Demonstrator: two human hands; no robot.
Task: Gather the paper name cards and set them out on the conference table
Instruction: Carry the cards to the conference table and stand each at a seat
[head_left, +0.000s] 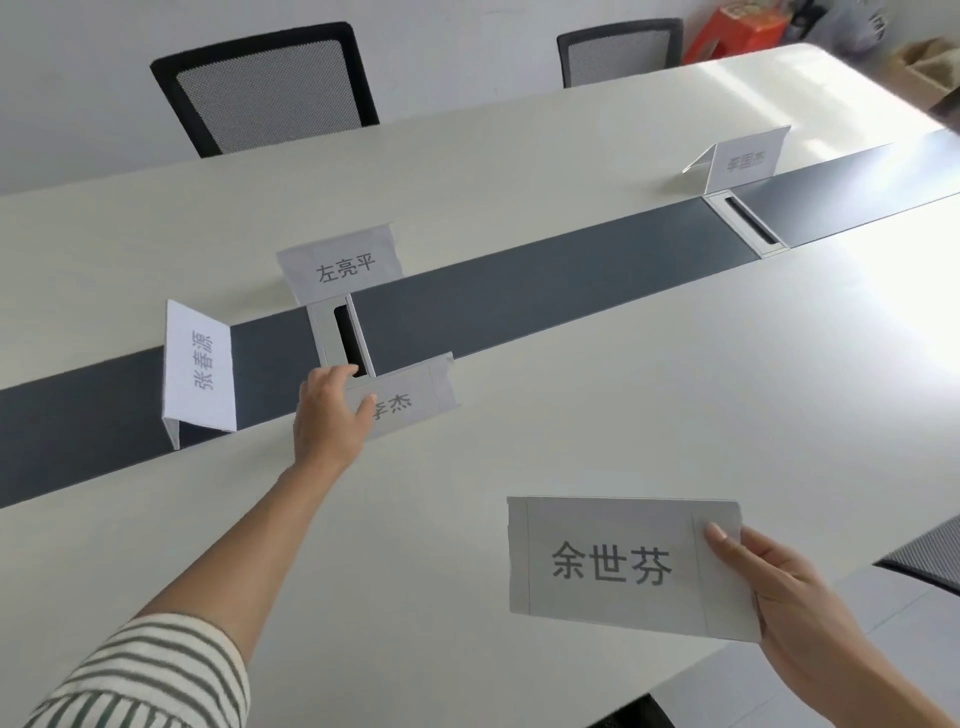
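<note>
My left hand reaches across the white conference table and grips the left end of a folded paper name card standing at the near edge of the dark centre strip. My right hand pinches the right edge of another name card, held flat above the table's near side. Three more cards stand on the table: one on the strip at the left, one just beyond the strip, one far right.
A dark grey strip runs along the table's middle with two cable ports. Two black mesh chairs stand behind the far side. Another chair's edge shows at the near right. An orange box sits in the back corner.
</note>
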